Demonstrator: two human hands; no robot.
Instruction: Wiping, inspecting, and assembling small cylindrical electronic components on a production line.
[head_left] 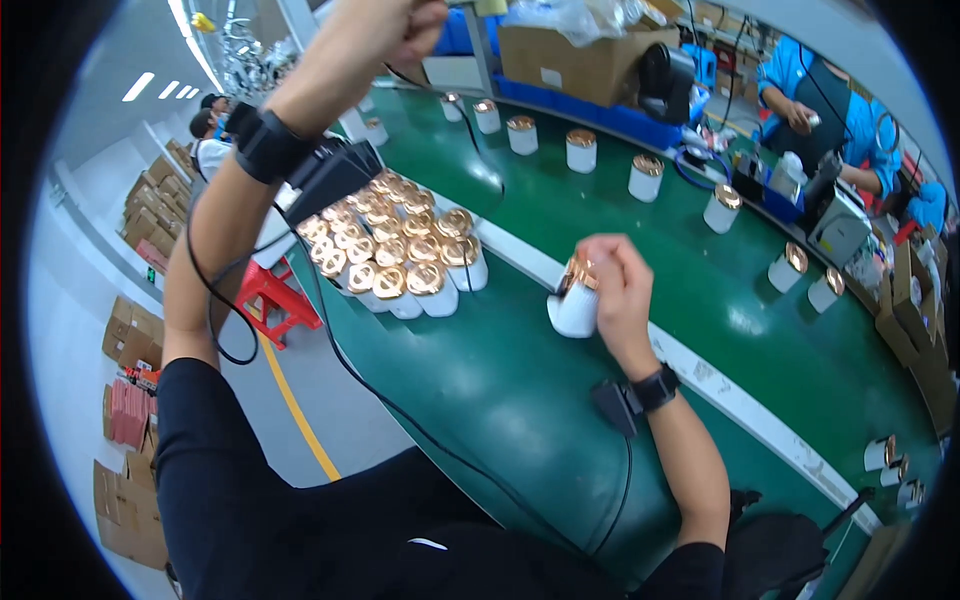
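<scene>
My right hand (622, 295) grips a white cylinder with a shiny copper-coloured top (574, 313), held over the green table beside the white rail; its fingers wrap the upper part. My left arm is raised high, and my left hand (408, 28) is partly cut off by the upper edge. Its visible fingers are curled, and what they hold, if anything, is out of sight. Below that arm, a tight cluster of similar copper-topped white cylinders (405, 255) stands upright on the table, left of my right hand.
Past the white rail (720, 385), a green belt (480, 165) carries several spaced copper-topped cylinders. Black cables (400, 405) trail from devices on my wrists. A cardboard box (560, 65) stands at the back; a co-worker in blue (825, 110) is across the belt. A red stool (275, 300) stands left.
</scene>
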